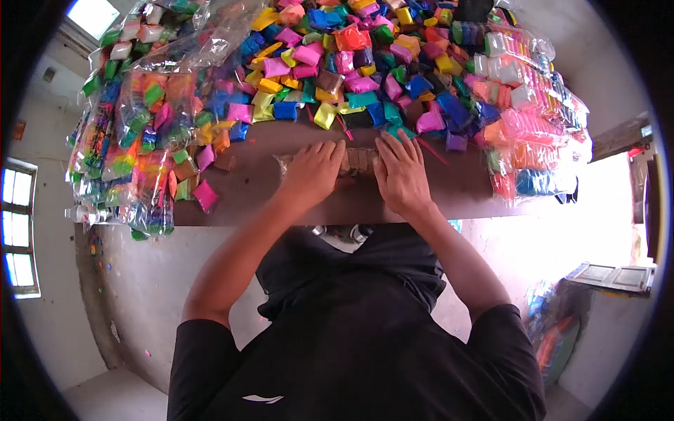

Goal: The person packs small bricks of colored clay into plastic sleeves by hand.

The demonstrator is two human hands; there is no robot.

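Observation:
A long clear plastic bag [359, 161] with a row of small brown packets lies on the brown table in front of me. My left hand [317, 168] covers its left part, fingers together and curled over the far edge, gripping it. The bag's crinkled left end sticks out beside that hand. Over the right end rests my right hand [402, 172], palm down, its fingers stretched out and slightly apart. What lies under both palms is hidden. Just beyond my fingertips is a heap of small colourful wrapped packets [344, 63].
Filled clear bags of coloured packets are piled at the left [151, 133] and right [530, 119] of the table [246, 189]. Red strips [432, 151] lie near my right hand. A loose pink packet [205, 196] sits near the front edge. My legs are below the table.

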